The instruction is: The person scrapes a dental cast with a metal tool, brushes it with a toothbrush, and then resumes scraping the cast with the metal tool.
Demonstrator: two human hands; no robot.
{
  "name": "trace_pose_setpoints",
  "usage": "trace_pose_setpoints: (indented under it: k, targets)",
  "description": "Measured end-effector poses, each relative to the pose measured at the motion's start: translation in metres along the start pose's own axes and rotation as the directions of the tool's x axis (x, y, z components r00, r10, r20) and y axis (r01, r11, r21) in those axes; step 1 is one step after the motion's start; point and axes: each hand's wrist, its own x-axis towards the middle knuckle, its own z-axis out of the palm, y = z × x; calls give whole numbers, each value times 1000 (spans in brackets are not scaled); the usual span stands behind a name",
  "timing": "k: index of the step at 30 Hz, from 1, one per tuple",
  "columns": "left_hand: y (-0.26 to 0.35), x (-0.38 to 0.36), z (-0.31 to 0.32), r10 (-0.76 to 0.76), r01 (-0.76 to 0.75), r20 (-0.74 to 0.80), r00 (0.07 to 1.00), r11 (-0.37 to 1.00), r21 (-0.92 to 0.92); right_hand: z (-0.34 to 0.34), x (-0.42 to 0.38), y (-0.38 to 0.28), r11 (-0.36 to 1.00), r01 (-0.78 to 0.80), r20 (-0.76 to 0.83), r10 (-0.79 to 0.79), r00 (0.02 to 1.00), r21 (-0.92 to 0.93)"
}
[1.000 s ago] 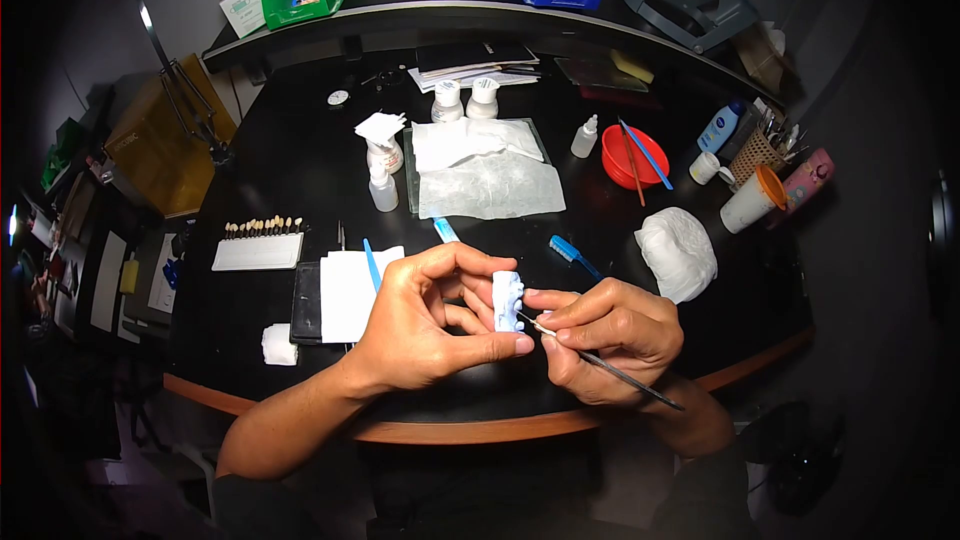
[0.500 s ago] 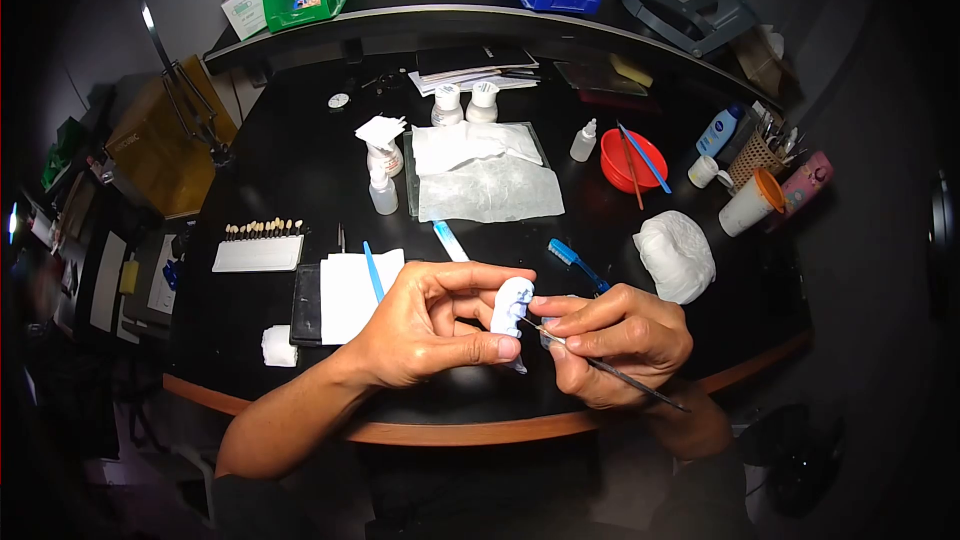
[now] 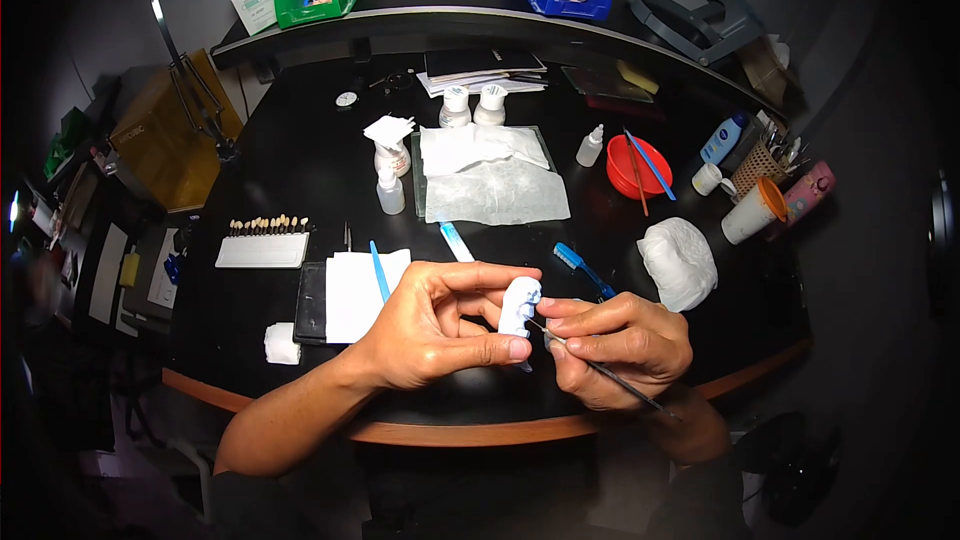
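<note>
A small white, curved piece that looks like a dental model (image 3: 517, 306) is held upright between the thumb and fingers of my left hand (image 3: 430, 330). My right hand (image 3: 625, 348) pinches a thin, dark-handled tool (image 3: 610, 374). The tool's fine tip is at the right side of the white piece, touching it or very close. Part of a small item beneath my right fingers is hidden. Behind the hands lie a blue toothbrush (image 3: 582, 268) and a blue and white tube (image 3: 455, 241).
White sheets (image 3: 495, 190) lie on a glass plate, with small bottles (image 3: 390, 190) around it. A red bowl (image 3: 625, 168) holding brushes and a white wad (image 3: 680, 262) are at the right. Left are a tooth shade guide (image 3: 262, 250) and a blue stick (image 3: 380, 272) on white paper.
The whole view has shifted slightly, moving the table items a little to the right. Both hands keep their grips, and the tool tip stays beside the white piece.
</note>
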Motion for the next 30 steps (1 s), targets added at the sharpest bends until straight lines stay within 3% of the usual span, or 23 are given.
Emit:
trace_pose_setpoints:
  k: [10, 30]
  targets:
    - [-3, 1, 3, 144, -122, -89, 986, 969, 215, 3, 1, 0, 1000, -27, -44, 27, 999, 14]
    - [-4, 2, 7, 181, -153, -113, 977, 963, 221, 11, -4, 0, 997, -74, -130, 78, 988, 37]
